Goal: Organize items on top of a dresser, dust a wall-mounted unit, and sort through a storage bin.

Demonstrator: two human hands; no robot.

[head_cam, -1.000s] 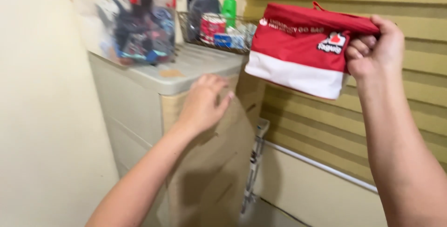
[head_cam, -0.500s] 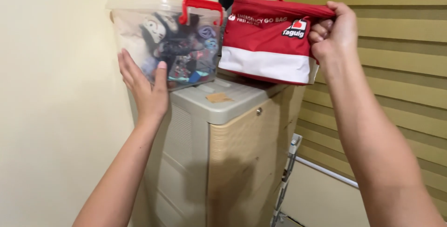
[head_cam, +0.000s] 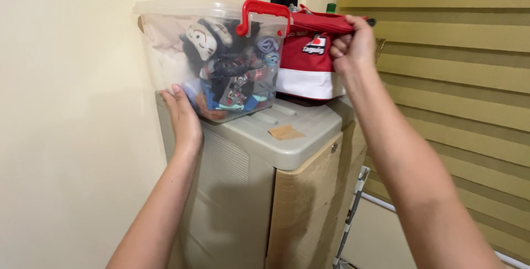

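Hands (head_cam: 185, 120) — bin (head_cam: 210, 59), red bag (head_cam: 309, 59)

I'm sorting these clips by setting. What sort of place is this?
Probably a room in a home, a storage corner. A plastic drawer cabinet stands by window blinds, topped with a clear bin of soft items and a red and white bag.

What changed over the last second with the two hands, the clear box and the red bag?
The left hand left the cabinet front and took hold of the clear storage box at its lower corner. The right hand carried the red and white bag leftward, down onto the cabinet top behind the box. The right hand's grip on the bag stayed the same.
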